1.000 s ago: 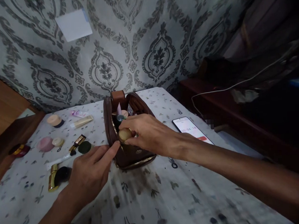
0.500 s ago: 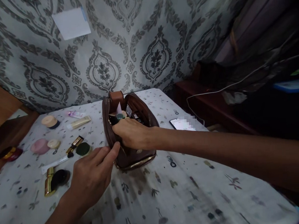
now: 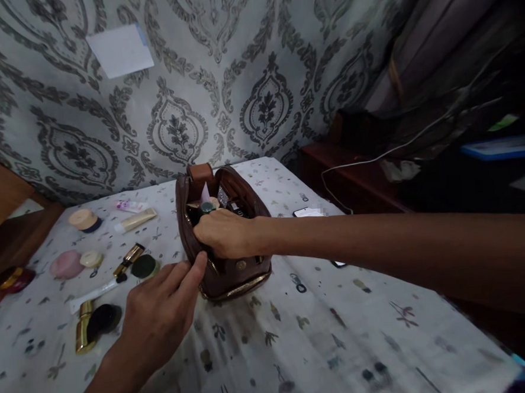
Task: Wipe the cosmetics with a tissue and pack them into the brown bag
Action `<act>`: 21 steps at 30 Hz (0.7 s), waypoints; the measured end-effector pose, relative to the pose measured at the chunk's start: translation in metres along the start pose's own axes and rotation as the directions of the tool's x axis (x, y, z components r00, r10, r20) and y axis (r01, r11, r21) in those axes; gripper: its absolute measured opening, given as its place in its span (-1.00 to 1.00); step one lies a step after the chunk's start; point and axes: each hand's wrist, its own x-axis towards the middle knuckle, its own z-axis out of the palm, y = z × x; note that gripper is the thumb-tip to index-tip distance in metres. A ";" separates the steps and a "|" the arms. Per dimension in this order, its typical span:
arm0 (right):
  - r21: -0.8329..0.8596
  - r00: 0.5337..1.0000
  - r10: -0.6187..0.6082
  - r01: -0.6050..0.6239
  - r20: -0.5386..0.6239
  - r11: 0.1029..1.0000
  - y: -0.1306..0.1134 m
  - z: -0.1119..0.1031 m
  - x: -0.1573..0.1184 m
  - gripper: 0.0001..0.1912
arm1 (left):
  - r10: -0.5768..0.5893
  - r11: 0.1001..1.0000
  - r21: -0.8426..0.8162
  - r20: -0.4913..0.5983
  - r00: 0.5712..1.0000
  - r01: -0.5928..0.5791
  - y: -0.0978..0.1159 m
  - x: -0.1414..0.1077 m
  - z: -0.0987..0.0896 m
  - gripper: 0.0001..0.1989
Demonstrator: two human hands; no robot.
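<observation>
A brown cosmetic bag point(image 3: 225, 282) stands unzipped on the cloth, a brown tab rising at its far end. Reaching into it from the right is my right hand point(image 3: 224, 231); its fingertips are hidden inside, so I cannot tell what they hold. Beside that hand, within the bag, show a small green-topped round item point(image 3: 208, 207), a pale pointed piece point(image 3: 205, 193) and dark items. My left hand point(image 3: 162, 309) grips the bag's near left edge, its thumb near the zipper and the other fingers partly hidden along the side.
Left of the bag lie a green-lidded jar point(image 3: 143, 266), gold tube point(image 3: 128, 259), cream tube point(image 3: 136, 219), pink round item point(image 3: 65, 264), beige-topped jar point(image 3: 84, 220), gold bottle point(image 3: 84, 332) and black round item point(image 3: 103, 322). A phone point(image 3: 308, 212) lies to the right, partly behind my forearm.
The whole view has shifted slightly. My right hand stays inside the bag and my left hand stays at its edge; my right forearm now covers more of the phone.
</observation>
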 end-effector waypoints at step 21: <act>0.028 0.888 -0.164 0.168 0.429 0.985 0.007 -0.045 -0.021 -0.74 | -0.003 0.993 -0.116 0.094 0.996 0.014 -0.007 -0.010 0.001 -0.52</act>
